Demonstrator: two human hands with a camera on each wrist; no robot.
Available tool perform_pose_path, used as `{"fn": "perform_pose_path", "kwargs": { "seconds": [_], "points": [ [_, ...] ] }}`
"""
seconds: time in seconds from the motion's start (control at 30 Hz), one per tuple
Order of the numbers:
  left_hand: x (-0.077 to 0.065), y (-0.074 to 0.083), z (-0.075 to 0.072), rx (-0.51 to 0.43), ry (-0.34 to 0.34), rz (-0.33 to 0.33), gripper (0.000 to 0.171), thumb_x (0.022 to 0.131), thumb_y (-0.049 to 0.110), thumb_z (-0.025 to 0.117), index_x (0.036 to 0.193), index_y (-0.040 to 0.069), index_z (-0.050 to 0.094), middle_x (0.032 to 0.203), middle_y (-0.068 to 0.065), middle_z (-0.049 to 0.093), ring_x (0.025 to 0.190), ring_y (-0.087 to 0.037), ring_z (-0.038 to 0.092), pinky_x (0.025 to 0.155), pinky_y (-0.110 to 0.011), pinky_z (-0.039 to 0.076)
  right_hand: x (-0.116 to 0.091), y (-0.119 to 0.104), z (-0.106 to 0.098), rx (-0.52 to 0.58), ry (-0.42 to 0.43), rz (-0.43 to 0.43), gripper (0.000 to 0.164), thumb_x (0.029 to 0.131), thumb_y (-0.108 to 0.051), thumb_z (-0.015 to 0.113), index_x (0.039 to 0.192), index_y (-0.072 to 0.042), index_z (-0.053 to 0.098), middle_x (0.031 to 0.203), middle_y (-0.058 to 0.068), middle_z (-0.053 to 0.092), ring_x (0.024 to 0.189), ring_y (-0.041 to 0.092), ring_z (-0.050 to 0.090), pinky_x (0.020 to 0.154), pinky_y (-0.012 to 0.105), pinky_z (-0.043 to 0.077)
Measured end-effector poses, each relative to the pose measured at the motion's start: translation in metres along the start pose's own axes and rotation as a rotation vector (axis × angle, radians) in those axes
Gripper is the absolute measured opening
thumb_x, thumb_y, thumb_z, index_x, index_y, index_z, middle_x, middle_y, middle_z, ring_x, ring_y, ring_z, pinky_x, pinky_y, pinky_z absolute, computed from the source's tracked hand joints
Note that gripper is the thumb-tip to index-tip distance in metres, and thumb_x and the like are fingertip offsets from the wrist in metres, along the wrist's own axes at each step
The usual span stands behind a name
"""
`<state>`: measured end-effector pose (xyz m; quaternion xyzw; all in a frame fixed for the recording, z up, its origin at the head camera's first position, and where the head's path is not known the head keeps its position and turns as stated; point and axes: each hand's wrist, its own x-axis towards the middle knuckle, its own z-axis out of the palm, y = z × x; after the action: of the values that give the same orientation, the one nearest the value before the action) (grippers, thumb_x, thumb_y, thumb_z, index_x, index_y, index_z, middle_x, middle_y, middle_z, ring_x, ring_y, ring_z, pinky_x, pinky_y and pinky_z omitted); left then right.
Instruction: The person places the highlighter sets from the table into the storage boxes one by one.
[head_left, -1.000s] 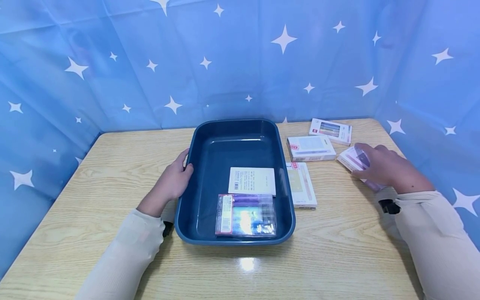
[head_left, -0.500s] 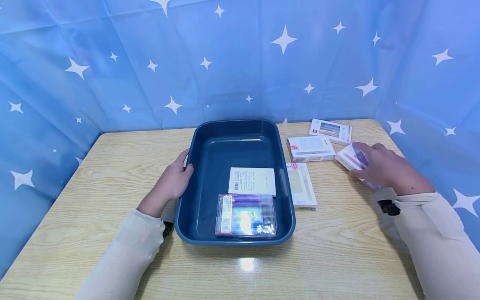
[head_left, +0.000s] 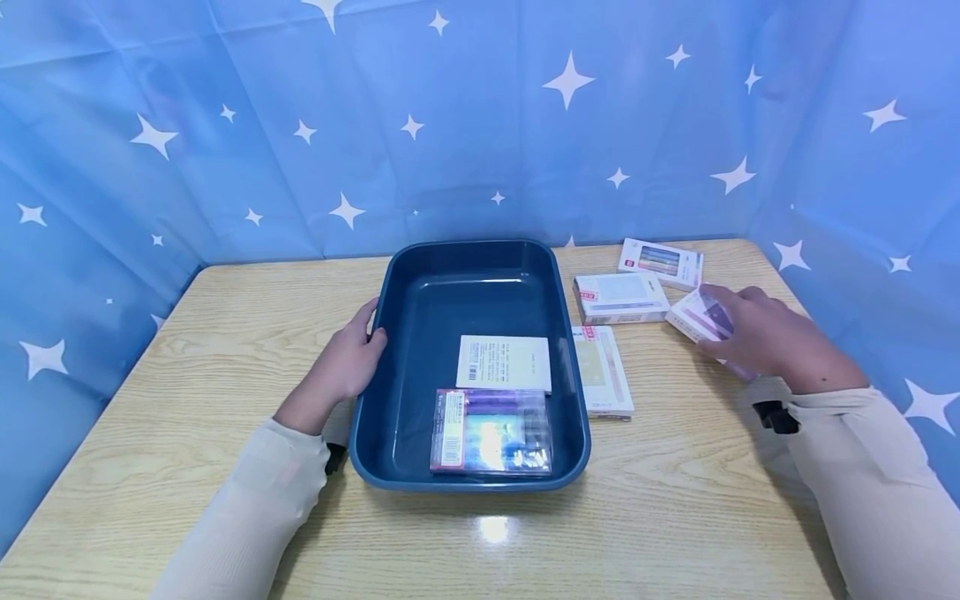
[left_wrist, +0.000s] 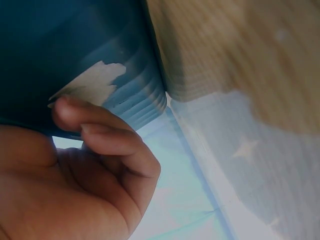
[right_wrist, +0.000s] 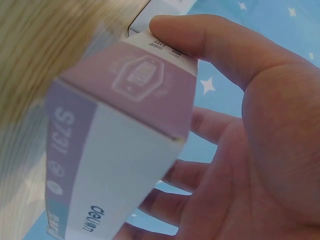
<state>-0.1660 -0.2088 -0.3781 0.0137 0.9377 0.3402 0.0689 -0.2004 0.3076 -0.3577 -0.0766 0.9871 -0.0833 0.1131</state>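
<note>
A dark blue plastic tray stands on the table, holding a white box with printed text and a clear-wrapped pack of blue and purple pens. My left hand grips its left rim; in the left wrist view the curled fingers lie against the outer wall. On the right, my right hand holds a white and purple box, marked "deli" and "S731", between thumb and fingers. The hand covers part of that box in the head view.
Right of the tray lie a white box with a red label, a flat white pack partly behind the rim, and a windowed box of coloured pens. A blue starry curtain borders the wooden table.
My right hand has shifted slightly left with the white and purple box. The left hand and the tray have stayed where they were.
</note>
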Motion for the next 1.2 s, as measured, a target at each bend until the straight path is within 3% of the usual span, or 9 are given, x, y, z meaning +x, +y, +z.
{"fn": "perform_pose_path", "kwargs": {
  "seconds": [0.27,0.57,0.9,1.2],
  "points": [
    [-0.001,0.001,-0.001,0.006,-0.003,-0.009,0.059,0.108,0.028,0.030,0.162,0.011,0.011,0.067,-0.008,0.052,0.059,-0.021,0.061,0.063,-0.032,0.052,-0.001,-0.005,0.001,0.007,0.012,-0.010,0.094,0.088,-0.037,0.074,0.159,-0.006,0.020,0.135,0.042,0.037,0.111,0.054,0.050,0.078,0.064,0.046],
    [-0.001,0.001,-0.001,0.027,-0.003,-0.009,0.059,0.108,0.028,0.030,0.162,0.011,0.011,0.073,-0.010,0.056,0.077,-0.023,0.067,0.074,-0.035,0.054,-0.002,-0.014,0.000,0.005,0.042,-0.031,0.092,0.088,-0.034,0.074,0.159,-0.007,0.022,0.139,0.041,0.037,0.117,0.054,0.047,0.081,0.066,0.046],
    [-0.001,0.002,-0.001,-0.001,-0.002,0.000,0.059,0.108,0.027,0.030,0.162,0.011,0.011,0.072,-0.010,0.054,0.065,-0.021,0.063,0.065,-0.032,0.053,-0.004,-0.023,-0.002,0.009,0.116,-0.097,0.084,0.088,-0.035,0.073,0.155,-0.007,0.030,0.139,0.038,0.041,0.120,0.053,0.046,0.086,0.069,0.044],
    [-0.001,0.002,-0.001,0.012,0.008,0.006,0.059,0.108,0.028,0.030,0.162,0.011,0.012,0.084,-0.016,0.061,0.084,-0.027,0.069,0.073,-0.036,0.056,-0.003,-0.034,0.002,0.041,0.182,-0.145,0.080,0.086,-0.032,0.076,0.151,-0.006,0.038,0.141,0.036,0.043,0.123,0.052,0.046,0.090,0.069,0.043]
  ]
}}
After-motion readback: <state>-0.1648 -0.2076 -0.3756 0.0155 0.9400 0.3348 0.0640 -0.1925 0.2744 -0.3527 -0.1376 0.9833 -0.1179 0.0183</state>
